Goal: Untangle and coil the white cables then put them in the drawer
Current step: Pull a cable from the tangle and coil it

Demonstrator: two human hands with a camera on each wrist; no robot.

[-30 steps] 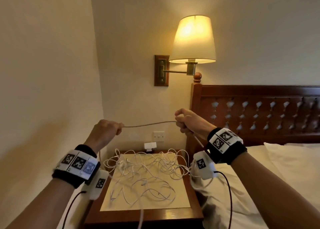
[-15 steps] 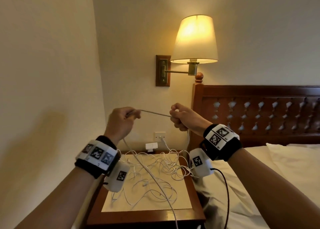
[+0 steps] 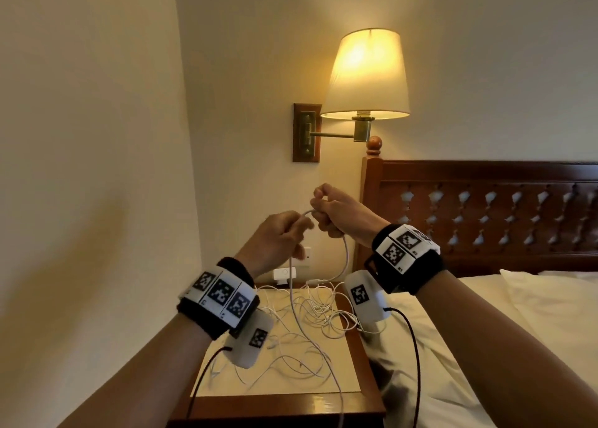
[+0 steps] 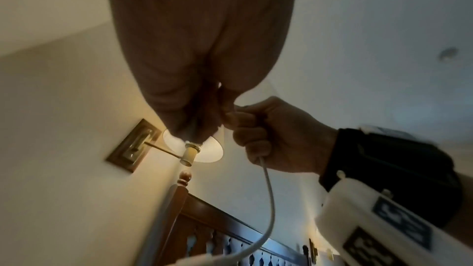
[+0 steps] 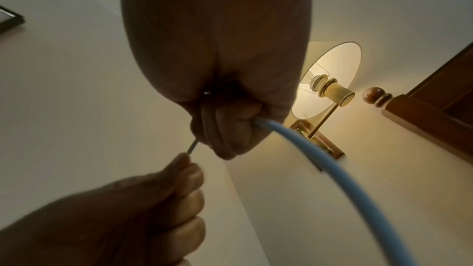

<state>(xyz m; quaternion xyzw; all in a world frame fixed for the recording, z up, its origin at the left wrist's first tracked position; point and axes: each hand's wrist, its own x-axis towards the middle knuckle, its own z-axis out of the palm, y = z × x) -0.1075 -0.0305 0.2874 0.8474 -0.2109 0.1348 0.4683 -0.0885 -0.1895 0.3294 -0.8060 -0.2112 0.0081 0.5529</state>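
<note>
Both hands are raised above the nightstand, almost touching, and hold one white cable (image 3: 345, 259). My left hand (image 3: 284, 233) pinches it between thumb and fingertips. My right hand (image 3: 333, 214) is a fist curled round it, and the short stretch between the hands arches over. In the left wrist view the cable (image 4: 268, 193) drops out of the right fist (image 4: 271, 135). In the right wrist view the cable (image 5: 320, 161) leaves my right hand (image 5: 230, 124) and a thin stretch runs to my left hand (image 5: 158, 199). A tangle of white cables (image 3: 310, 324) lies on the nightstand below. No drawer is visible.
The wooden nightstand (image 3: 362, 405) stands in the corner between the left wall and the bed (image 3: 517, 324) with its dark headboard (image 3: 485, 207). A lit wall lamp (image 3: 365, 75) hangs above the hands. A white adapter (image 3: 284, 274) sits at a wall socket behind the nightstand.
My left hand has moved right and up towards my right hand, so the taut stretch of cable between them has shrunk to a short arch. The hanging cable now loops under both hands.
</note>
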